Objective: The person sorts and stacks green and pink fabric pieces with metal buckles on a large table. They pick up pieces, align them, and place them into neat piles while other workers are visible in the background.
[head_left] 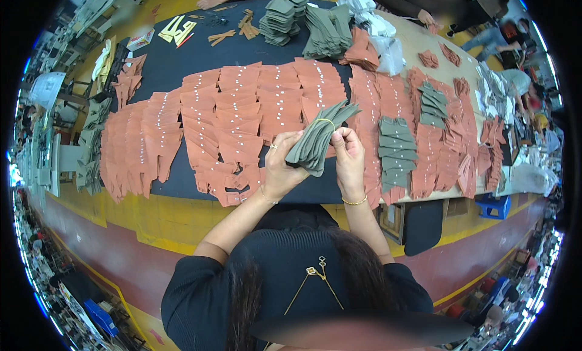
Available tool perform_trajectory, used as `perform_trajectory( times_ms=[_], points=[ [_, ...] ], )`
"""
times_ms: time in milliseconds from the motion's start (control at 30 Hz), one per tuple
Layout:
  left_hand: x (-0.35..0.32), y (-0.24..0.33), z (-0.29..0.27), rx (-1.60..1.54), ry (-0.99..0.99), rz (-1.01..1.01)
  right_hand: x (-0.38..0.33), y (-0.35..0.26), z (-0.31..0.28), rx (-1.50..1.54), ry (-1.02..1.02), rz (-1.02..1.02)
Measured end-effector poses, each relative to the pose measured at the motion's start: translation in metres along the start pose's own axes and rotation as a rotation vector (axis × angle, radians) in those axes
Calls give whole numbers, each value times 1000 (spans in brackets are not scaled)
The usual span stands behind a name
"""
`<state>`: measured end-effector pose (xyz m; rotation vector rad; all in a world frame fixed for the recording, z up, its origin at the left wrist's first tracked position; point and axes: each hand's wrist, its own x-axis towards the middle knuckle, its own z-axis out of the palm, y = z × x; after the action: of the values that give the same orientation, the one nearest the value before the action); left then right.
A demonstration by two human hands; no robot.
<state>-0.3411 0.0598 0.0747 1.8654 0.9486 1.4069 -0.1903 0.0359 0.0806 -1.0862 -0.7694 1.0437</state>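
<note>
Above the table's near edge I hold a bundle of green fabric pieces (310, 150), tilted, its upper ends fanned out. A thin yellow band (326, 121) crosses its upper part. My left hand (282, 168) is wrapped round the bundle's lower left side, with the thumb on top. My right hand (350, 160) is closed, thumb and fingers pinched at the bundle's right edge by the end of the band. Whether band or fabric is between those fingertips is hidden. Rows of overlapping rust-coloured fabric pieces (236, 108) with small white labels lie beneath and beyond my hands.
More green pieces (397, 154) lie on rust ones at the right. Tall green stacks (282, 17) and a white plastic bag (388, 53) stand at the back. Yellow pattern pieces (176, 30) lie far left on the dark tabletop (163, 63). Another person's hand (210, 2) rests at the far edge.
</note>
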Motion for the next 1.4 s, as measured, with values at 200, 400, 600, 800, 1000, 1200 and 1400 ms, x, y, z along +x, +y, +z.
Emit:
perform_trajectory(
  times_ms=[200,400,600,800,1000,1200,1400],
  points=[
    [-13,0,6,-209,-63,-276,-31,-3,-6,30,87,-52],
    [-13,4,10,-260,-202,-297,-55,-28,-37,-318,-122,159],
    [-8,33,17,-289,-559,-109,-85,-81,-87,558,161,98],
    [-21,66,52,-614,-495,-369,-93,-91,-145,1240,452,256],
    [-26,110,133,-934,-76,-548,-133,-24,-190,1323,329,598],
    [-5,154,176,-1102,109,-606,-207,30,-294,672,365,597],
    [-55,166,206,-1002,42,-860,-189,-1,-421,-428,206,459]
  ],
)
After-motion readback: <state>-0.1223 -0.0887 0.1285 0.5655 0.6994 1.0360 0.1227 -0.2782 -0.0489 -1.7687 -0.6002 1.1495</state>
